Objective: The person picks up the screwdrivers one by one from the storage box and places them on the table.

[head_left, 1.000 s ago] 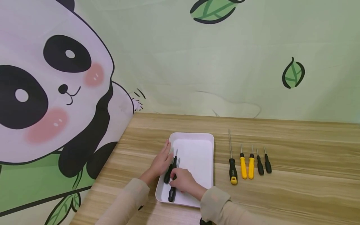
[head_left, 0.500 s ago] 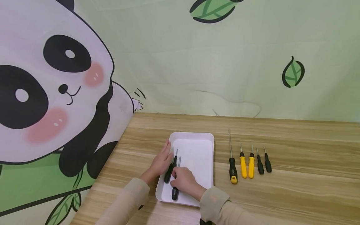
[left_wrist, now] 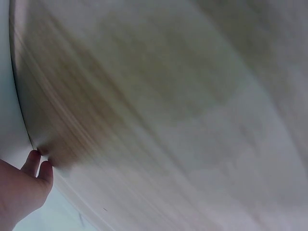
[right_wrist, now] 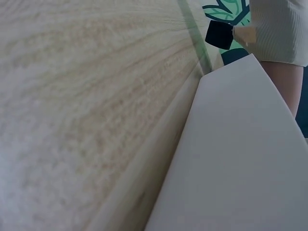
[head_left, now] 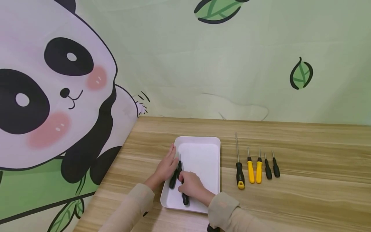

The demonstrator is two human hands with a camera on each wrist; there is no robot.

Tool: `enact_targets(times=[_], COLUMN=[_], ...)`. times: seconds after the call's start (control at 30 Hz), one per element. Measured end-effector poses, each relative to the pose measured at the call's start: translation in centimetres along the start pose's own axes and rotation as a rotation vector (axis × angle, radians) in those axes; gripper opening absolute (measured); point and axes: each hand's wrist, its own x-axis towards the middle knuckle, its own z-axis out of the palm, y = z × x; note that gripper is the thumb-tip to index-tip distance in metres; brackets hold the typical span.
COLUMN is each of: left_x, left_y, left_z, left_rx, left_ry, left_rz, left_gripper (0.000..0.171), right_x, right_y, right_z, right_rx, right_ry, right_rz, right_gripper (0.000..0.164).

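A white tray (head_left: 204, 154) lies on the table, with black-handled screwdrivers (head_left: 173, 182) along its left side. My right hand (head_left: 192, 186) grips another black screwdriver (head_left: 185, 199) inside the tray; the handle's butt shows below the fingers and part of the shaft above them. My left hand (head_left: 166, 166) rests along the tray's left rim with its fingers extended, hiding part of the screwdrivers beside it. Fingertips of the left hand (left_wrist: 29, 185) appear at the edge of the left wrist view. The right wrist view shows the tray's outer wall (right_wrist: 236, 144), but not the right hand.
Right of the tray stands a row on the wooden table (head_left: 318, 161): a long black screwdriver (head_left: 240, 174), two yellow-handled screwdrivers (head_left: 250, 170) and two small black screwdrivers (head_left: 276, 169). Behind the table hangs a green cloth (head_left: 246, 64) printed with a panda and leaves.
My right hand has shifted slightly right, and the butt of its screwdriver has swung right, away from the other screwdrivers. The left hand has stayed in place.
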Motion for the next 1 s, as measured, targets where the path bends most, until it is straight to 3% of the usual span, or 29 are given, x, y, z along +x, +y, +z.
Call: enact_targets(times=[0.5,1.0], left_x=[-0.1,-0.2], left_y=[-0.1,0.1], left_z=[0.0,0.0], left_rx=[-0.004,-0.018], left_ry=[0.005,0.010], left_rz=[-0.006,-0.009], left_gripper=[0.054,0.054], right_x=[-0.4,-1.1], right_y=[1.0,1.0], right_z=[-0.6,-2.3], right_rx=[0.115,0.223], right_ry=[-0.014,0.041], right_rz=[-0.010,0.011], right_gripper=[0.019,0.021])
